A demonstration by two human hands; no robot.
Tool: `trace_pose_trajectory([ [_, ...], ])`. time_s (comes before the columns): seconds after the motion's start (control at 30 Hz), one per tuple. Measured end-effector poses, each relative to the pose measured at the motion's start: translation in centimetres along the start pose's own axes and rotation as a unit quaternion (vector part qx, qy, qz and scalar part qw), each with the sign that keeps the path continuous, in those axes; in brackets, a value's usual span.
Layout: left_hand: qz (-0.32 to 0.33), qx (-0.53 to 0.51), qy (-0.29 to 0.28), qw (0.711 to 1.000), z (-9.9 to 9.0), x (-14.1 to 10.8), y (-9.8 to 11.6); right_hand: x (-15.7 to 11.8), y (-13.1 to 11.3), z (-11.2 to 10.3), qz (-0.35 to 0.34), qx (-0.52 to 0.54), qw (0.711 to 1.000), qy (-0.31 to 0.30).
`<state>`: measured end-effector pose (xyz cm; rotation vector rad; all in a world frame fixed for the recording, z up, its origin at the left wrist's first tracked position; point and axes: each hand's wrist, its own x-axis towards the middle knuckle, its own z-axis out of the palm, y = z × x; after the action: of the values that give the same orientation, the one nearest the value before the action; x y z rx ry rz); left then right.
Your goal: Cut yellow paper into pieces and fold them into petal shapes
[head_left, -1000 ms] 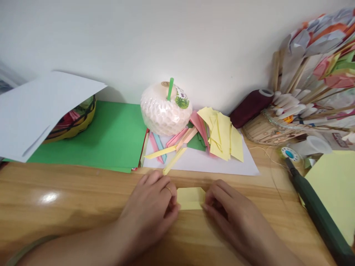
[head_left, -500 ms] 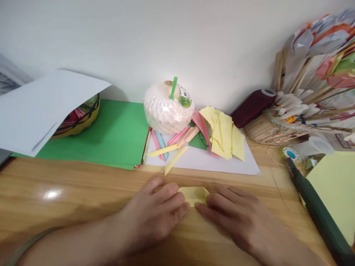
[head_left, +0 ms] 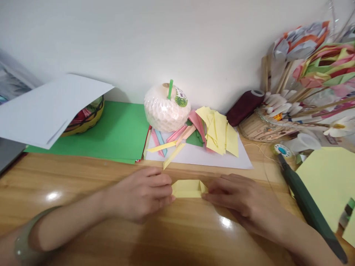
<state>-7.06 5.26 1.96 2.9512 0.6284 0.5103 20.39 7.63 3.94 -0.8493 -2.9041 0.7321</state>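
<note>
A small yellow paper with folded edges and corners lies between my two hands, low over the wooden table. My left hand pinches its left end, fingers curled and pressed together. At the right end, the thumb and fingers of my right hand are closed on the paper. Just beyond it, folded strips in yellow, pink and blue rest on and partly over a white sheet. Several yellow paper pieces are piled on that sheet's right part.
Green sheets and a basket under white paper are at the left. A wrapped coconut stands by the wall. Rightward are a maroon thread spool, paper flowers, tape and a dark green long object.
Both hands have moved slightly apart, showing more of the yellow paper between them. The camera view has shifted a little to the right.
</note>
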Motion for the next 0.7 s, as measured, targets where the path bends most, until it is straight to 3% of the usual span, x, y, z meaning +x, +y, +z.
trace_pose_trajectory([
  [0.17,0.000,0.053,0.018,0.998,0.2,0.0,-0.2,0.3,-0.9,0.2,-0.036,-0.021,0.999,0.012],
  [0.3,-0.058,0.084,0.023,0.995,0.6,0.0,-0.1,1.0,-2.6,1.1,-0.079,-0.018,0.996,0.038],
  [0.5,-0.165,0.051,-0.017,0.985,1.3,0.3,0.5,1.5,-4.9,2.3,-0.139,0.053,0.989,-0.001],
  [0.6,-0.191,0.016,-0.029,0.981,1.3,0.4,0.6,1.6,-4.2,2.8,-0.116,0.083,0.986,0.090],
  [0.7,-0.188,0.009,-0.020,0.982,1.3,0.2,0.3,1.9,-2.8,3.3,-0.076,0.006,0.979,0.192],
])
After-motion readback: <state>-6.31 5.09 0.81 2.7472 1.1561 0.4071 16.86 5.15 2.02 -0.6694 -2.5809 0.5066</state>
